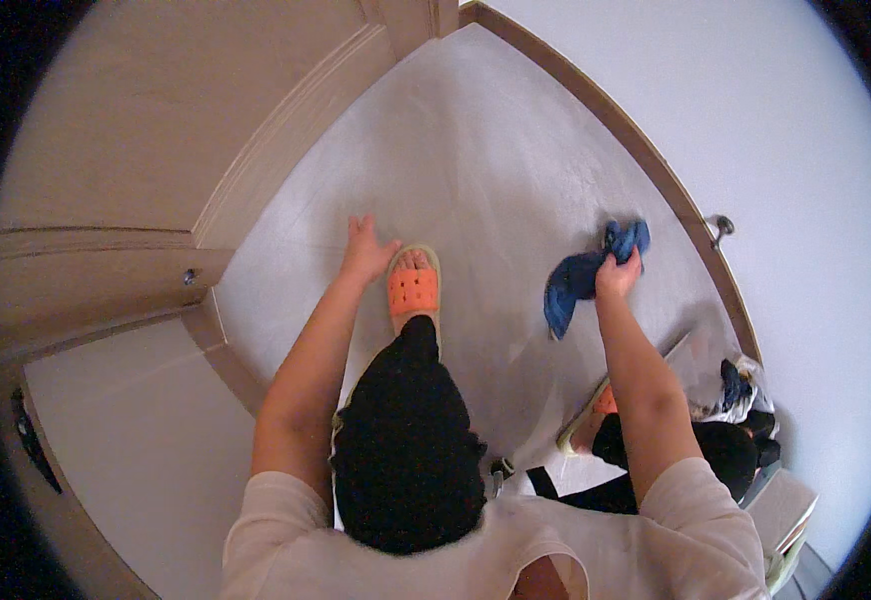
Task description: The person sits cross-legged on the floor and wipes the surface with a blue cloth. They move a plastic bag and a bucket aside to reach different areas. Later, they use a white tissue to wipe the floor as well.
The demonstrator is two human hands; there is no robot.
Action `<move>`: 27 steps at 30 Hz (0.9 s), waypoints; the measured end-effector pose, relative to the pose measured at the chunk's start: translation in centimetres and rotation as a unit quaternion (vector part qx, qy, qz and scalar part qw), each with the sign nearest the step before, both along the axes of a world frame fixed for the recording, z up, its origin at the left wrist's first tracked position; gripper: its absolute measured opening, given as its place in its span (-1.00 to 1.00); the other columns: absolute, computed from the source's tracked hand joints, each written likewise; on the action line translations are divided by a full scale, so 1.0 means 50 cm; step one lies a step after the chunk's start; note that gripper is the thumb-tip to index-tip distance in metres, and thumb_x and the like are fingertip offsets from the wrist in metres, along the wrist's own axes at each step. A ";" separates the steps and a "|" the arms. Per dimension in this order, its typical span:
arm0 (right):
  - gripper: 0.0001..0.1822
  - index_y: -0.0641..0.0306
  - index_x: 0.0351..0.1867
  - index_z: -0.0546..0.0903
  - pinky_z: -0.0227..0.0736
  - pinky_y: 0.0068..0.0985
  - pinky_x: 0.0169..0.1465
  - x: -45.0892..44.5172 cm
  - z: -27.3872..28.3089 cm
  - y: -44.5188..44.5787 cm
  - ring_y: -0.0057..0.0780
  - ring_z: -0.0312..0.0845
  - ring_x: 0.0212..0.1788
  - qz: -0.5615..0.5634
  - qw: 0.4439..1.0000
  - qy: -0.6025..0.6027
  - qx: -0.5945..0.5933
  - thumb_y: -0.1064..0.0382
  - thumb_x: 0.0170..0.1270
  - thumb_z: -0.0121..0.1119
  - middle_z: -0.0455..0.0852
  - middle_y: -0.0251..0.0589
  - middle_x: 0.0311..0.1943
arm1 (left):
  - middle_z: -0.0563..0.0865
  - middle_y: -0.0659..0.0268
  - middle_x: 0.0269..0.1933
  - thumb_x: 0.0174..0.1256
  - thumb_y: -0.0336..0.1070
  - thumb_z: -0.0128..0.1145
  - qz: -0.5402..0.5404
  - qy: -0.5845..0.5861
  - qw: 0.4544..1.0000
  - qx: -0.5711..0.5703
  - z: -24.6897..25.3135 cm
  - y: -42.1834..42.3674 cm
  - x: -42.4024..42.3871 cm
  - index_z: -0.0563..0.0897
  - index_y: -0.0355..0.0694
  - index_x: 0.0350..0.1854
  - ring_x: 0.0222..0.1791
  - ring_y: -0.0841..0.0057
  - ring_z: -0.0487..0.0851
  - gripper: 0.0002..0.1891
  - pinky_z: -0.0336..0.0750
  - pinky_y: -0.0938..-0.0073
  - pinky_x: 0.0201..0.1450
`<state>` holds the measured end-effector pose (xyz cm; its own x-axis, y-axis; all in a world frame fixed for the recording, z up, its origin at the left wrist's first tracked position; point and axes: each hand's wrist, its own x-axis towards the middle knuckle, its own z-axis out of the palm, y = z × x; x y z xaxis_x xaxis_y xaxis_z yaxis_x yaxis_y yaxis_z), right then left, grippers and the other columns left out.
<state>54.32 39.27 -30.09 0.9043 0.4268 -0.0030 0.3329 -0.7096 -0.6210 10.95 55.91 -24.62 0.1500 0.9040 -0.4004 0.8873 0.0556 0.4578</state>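
A crumpled blue cloth [576,283] is gripped in my right hand [618,274], out to the right above the floor. Part of it bunches up past my fingers, and the rest hangs to the left. What kind of cloth or garment it is, I cannot tell. My left hand [366,251] holds nothing, its fingers spread, just left of the toes of an orange slipper [414,291]. A second orange slipper [605,402] is on my other foot, partly hidden by my right forearm.
A wooden door [128,127] stands at the left, with a doorstop [722,225] at the baseboard [653,154] on the right. Beside my right leg is a clear plastic bag [709,367] with dark items in it. A pale box-like object [780,510] sits lower right. The floor [480,142] is smooth and greyish.
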 end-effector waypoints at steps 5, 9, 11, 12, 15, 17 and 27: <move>-0.21 0.05 0.43 0.16 -0.11 0.17 0.39 -0.013 -0.062 0.037 0.25 -0.16 0.46 -0.082 0.972 0.013 -0.219 -0.09 0.19 0.12 0.02 0.33 0.41 | -0.42 -0.12 0.49 -0.13 0.25 0.39 0.071 0.136 0.982 -0.110 -0.023 0.091 0.055 -0.31 0.00 0.51 0.50 -0.08 -0.38 0.30 -0.12 -0.31 0.38; -0.23 -0.03 0.43 0.16 -0.12 0.15 0.40 -0.049 -0.031 0.135 0.38 -0.13 0.42 -0.054 0.976 0.002 -0.212 -0.09 0.19 0.12 -0.01 0.32 0.42 | -0.52 -0.14 0.46 -0.29 0.35 0.44 0.123 0.138 0.976 -0.111 -0.061 0.148 0.040 -0.39 0.09 0.50 0.47 -0.16 -0.51 0.43 -0.28 -0.39 0.35; -0.23 -0.04 0.41 0.21 -0.07 0.14 0.39 -0.028 -0.071 0.175 0.37 -0.09 0.41 0.005 0.979 -0.066 -0.193 -0.09 0.17 0.14 0.02 0.30 0.41 | -0.54 -0.17 0.45 -0.32 0.35 0.46 0.132 0.138 0.974 -0.120 -0.080 0.173 0.057 -0.42 0.10 0.49 0.45 -0.18 -0.56 0.46 -0.34 -0.41 0.34; -0.24 -0.04 0.40 0.23 -0.05 0.13 0.39 -0.006 -0.085 0.195 0.37 -0.07 0.40 0.029 0.977 -0.102 -0.185 -0.09 0.16 0.16 0.04 0.29 0.41 | -0.54 -0.18 0.45 -0.32 0.34 0.46 0.133 0.143 0.971 -0.136 -0.069 0.185 0.087 -0.43 0.09 0.49 0.45 -0.18 -0.58 0.46 -0.38 -0.39 0.35; -0.27 -0.11 0.35 0.32 0.02 0.21 0.32 -0.047 -0.080 0.336 0.35 0.02 0.37 0.050 0.980 -0.115 -0.155 -0.11 0.11 0.20 0.20 0.13 0.38 | -0.57 -0.20 0.43 -0.33 0.31 0.47 0.133 0.155 0.964 -0.171 -0.061 0.198 0.075 -0.47 0.09 0.48 0.43 -0.20 -0.62 0.48 -0.44 -0.36 0.35; -0.28 -0.11 0.33 0.34 0.01 0.22 0.31 -0.057 -0.077 0.430 0.35 0.03 0.36 0.108 0.975 -0.127 -0.145 -0.10 0.09 0.21 0.20 0.08 0.39 | -0.58 -0.22 0.42 -0.34 0.30 0.48 0.128 0.152 0.965 -0.174 -0.059 0.204 0.070 -0.48 0.09 0.47 0.42 -0.21 -0.63 0.49 -0.46 -0.36 0.34; -0.07 -0.15 0.39 0.27 -0.17 0.21 0.39 -0.112 -0.101 0.957 0.06 -0.03 0.45 0.325 0.944 -0.058 -0.022 -0.27 -0.07 0.32 0.25 -0.30 0.41 | -0.62 -0.23 0.40 -0.36 0.32 0.47 0.115 0.149 0.965 -0.185 -0.069 0.217 0.071 -0.51 0.10 0.46 0.39 -0.26 -0.68 0.51 -0.44 -0.40 0.32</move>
<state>48.71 87.12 -35.13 0.4469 0.8932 0.0503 0.7707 -0.3559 -0.5286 14.48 66.76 -28.07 -0.2092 0.6870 -0.6959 0.9214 0.3769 0.0951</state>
